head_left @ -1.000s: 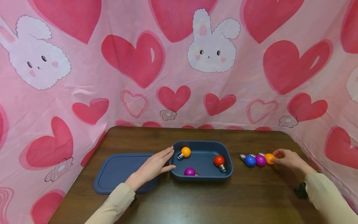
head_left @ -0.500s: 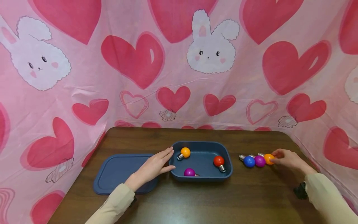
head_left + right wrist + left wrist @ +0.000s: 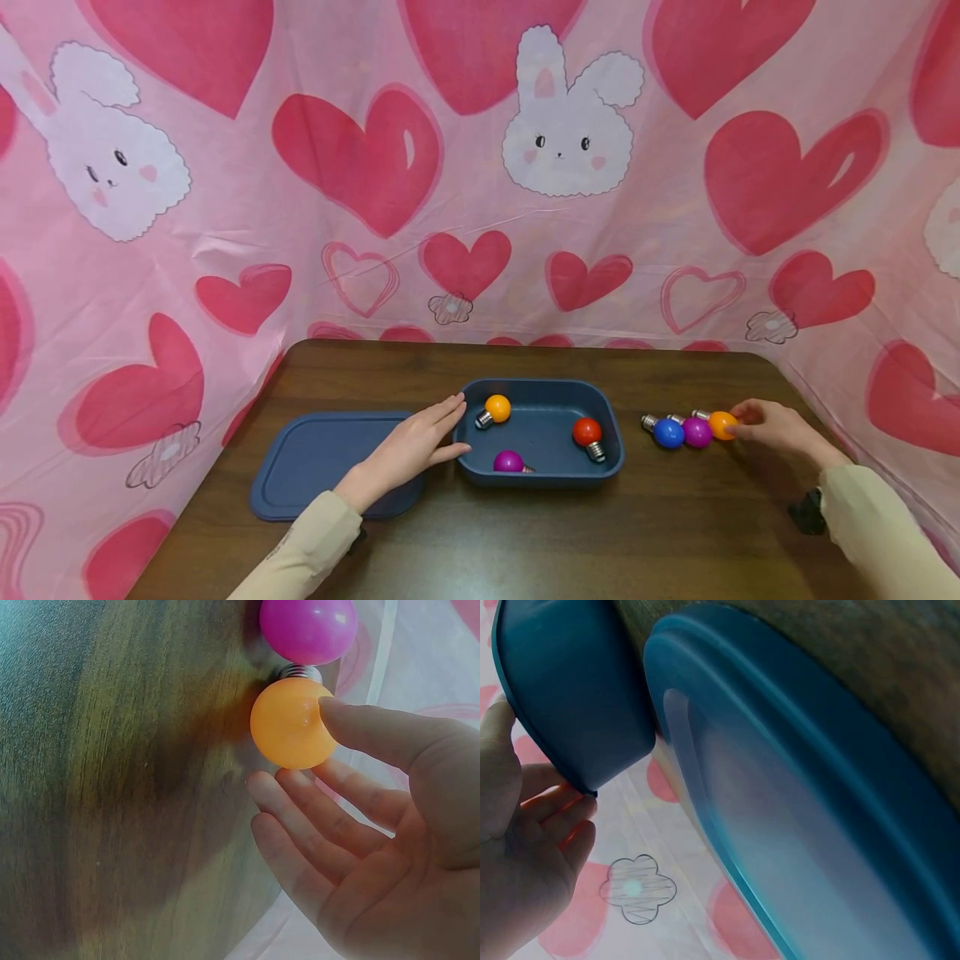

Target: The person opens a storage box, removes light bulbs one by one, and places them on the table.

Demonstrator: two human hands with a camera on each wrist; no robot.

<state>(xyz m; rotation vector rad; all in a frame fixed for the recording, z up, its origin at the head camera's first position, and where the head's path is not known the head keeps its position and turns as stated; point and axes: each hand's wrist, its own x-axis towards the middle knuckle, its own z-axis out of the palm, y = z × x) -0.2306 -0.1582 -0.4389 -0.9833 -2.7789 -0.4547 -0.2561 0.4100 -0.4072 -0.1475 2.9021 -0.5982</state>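
Note:
At the right of the head view, my right hand (image 3: 774, 430) pinches an orange light bulb (image 3: 722, 425) between thumb and fingers. The right wrist view has the thumb on one side of the orange globe (image 3: 291, 726) and fingertips at the other. Lined up beside it on the table are a purple bulb (image 3: 697, 432) and a blue bulb (image 3: 668, 433). My left hand (image 3: 408, 446) rests with extended fingers against the left rim of a dark blue box (image 3: 540, 479). Inside the box lie an orange bulb (image 3: 497, 408), a red bulb (image 3: 587, 432) and a purple bulb (image 3: 508, 462).
A flat dark blue lid (image 3: 318, 458) lies left of the box, partly under my left forearm. The brown wooden table (image 3: 540, 542) reaches back to a pink cloth (image 3: 480, 192) printed with hearts and rabbits, which also hangs along both sides.

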